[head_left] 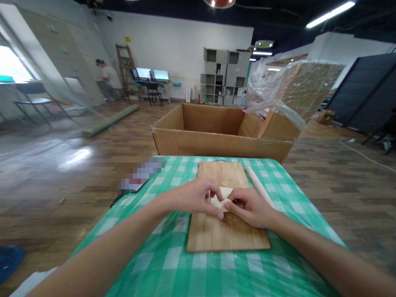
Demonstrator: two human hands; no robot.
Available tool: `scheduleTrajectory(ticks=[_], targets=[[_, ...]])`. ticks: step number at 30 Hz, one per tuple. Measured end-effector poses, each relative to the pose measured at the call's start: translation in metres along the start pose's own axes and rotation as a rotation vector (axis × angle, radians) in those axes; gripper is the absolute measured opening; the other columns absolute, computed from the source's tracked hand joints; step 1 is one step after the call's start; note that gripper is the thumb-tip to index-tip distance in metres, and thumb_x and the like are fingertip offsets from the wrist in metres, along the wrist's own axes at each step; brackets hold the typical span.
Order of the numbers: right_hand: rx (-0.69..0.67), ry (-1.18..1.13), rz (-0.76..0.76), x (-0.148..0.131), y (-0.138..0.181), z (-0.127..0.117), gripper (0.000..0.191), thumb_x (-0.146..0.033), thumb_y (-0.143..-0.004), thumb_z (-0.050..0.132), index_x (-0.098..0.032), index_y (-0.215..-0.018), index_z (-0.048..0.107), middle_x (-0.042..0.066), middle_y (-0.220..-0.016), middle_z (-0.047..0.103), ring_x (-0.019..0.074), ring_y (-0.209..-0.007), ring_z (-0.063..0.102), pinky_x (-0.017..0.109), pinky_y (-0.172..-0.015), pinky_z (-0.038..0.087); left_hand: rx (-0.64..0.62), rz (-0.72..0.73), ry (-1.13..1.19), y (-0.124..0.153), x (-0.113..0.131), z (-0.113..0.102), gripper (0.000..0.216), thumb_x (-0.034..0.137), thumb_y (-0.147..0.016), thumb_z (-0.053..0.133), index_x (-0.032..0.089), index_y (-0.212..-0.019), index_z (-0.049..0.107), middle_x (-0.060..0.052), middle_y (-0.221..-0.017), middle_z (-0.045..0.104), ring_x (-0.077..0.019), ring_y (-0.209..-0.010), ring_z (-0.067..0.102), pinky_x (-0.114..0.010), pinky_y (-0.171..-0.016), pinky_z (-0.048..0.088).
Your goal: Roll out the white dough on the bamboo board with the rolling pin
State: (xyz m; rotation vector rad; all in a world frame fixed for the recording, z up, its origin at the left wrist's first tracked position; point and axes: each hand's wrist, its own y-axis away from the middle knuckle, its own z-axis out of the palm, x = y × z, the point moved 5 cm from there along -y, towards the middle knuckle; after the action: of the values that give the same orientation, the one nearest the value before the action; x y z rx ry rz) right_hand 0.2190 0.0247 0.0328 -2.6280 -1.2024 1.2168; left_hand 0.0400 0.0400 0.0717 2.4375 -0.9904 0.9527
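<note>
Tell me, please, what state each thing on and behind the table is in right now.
Left hand: shut on the dough.
Right hand: shut on the dough.
Dough: folded, pinched between both hands over the board.
Board: flat on the tablecloth.
Rolling pin: lying right of the board, untouched.
Cardboard box: open, flaps up.
Monitors: switched on.

No text can be read; the small yellow sign (128,39) on the far wall (185,49) is too blurred
</note>
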Motion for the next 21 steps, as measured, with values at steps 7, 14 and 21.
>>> scheduleTrajectory(ticks=[7, 14, 21], targets=[[-0.042, 0.054, 0.049, 0.005, 0.001, -0.001, 0.029, -0.028, -0.099, 0.058, -0.018, -0.072, 0.058, -0.001, -0.069, 0.059, 0.0136, -0.066, 0.051, 0.028, -0.063, 0.033, -0.069, -0.006, -0.035, -0.009, -0.010, 0.024, 0.036, 0.046, -0.093, 0.059, 0.017, -0.074, 0.067, 0.001, -0.066, 0.059, -0.0121, -0.062, 0.051, -0.025, -0.055, 0.032], [-0.026, 0.252, 0.105, 0.003, -0.001, 0.001, 0.028, -0.021, -0.094, 0.058, -0.019, -0.067, 0.052, -0.001, -0.066, 0.056, 0.0139, -0.064, 0.048, 0.028, -0.062, 0.030, -0.007, -0.092, 0.001, -0.015, -0.026, 0.029, 0.033, 0.045, -0.090, 0.060, 0.017, -0.075, 0.068, 0.002, -0.065, 0.059, -0.0121, -0.060, 0.050, -0.024, -0.052, 0.030], [-0.052, 0.333, 0.120, 0.009, 0.002, 0.000, 0.028, -0.026, -0.094, 0.063, -0.019, -0.068, 0.055, -0.001, -0.063, 0.056, 0.0130, -0.058, 0.044, 0.028, -0.056, 0.025, 0.047, -0.160, 0.005, -0.015, -0.034, 0.029, 0.028, 0.046, -0.082, 0.071, 0.018, -0.076, 0.071, 0.000, -0.067, 0.065, -0.0137, -0.061, 0.055, -0.025, -0.053, 0.032]])
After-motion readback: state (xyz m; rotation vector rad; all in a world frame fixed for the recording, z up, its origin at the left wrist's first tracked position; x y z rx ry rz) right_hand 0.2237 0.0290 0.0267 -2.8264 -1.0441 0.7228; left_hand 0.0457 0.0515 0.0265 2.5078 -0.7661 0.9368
